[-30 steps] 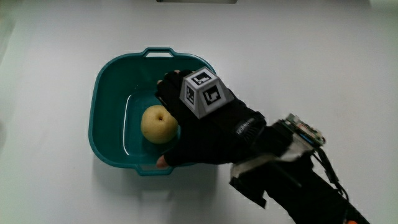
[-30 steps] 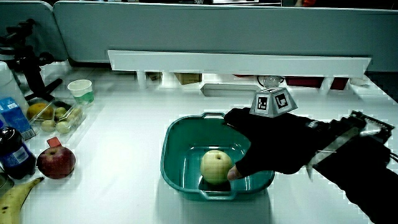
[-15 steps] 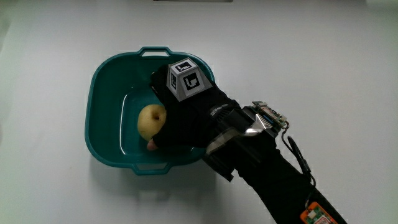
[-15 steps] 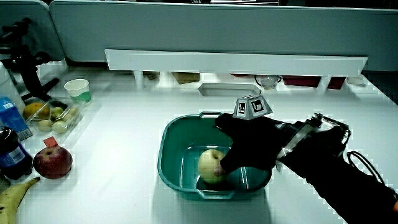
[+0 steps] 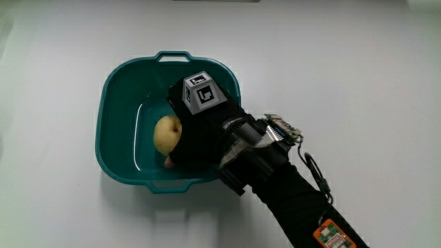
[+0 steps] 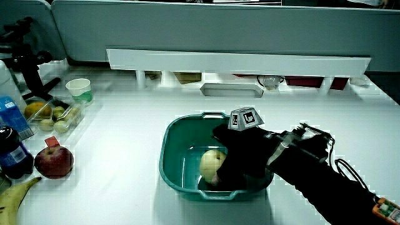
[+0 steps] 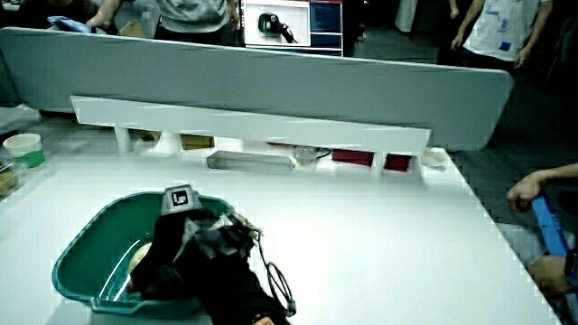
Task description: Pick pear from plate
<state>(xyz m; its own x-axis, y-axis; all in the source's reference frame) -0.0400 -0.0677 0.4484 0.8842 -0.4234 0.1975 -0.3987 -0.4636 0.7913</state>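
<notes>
A yellow pear [image 5: 165, 134] lies in a teal basin with handles [image 5: 117, 83], which stands in for the plate. The gloved hand [image 5: 200, 134] reaches down into the basin and lies against the pear, its fingers curled around the fruit and the thumb tip under the pear's nearer side. The patterned cube [image 5: 200, 93] on its back faces up. In both side views the hand [image 6: 240, 156] [image 7: 181, 244] covers part of the pear [image 6: 211, 164] [image 7: 140, 259] inside the basin [image 6: 172, 134] [image 7: 81, 248]. The pear rests on the basin's floor.
In a side view, a red apple [image 6: 52, 161], a banana [image 6: 15, 197], a dark bottle [image 6: 11, 153], a clear tray of small fruit [image 6: 53, 115] and a paper cup [image 6: 79, 90] sit at the table's edge. A low white shelf [image 6: 237, 62] runs along the partition.
The hand has moved down into the basin and closed around the pear. The forearm has come farther over the basin's rim. The pear has stayed in place.
</notes>
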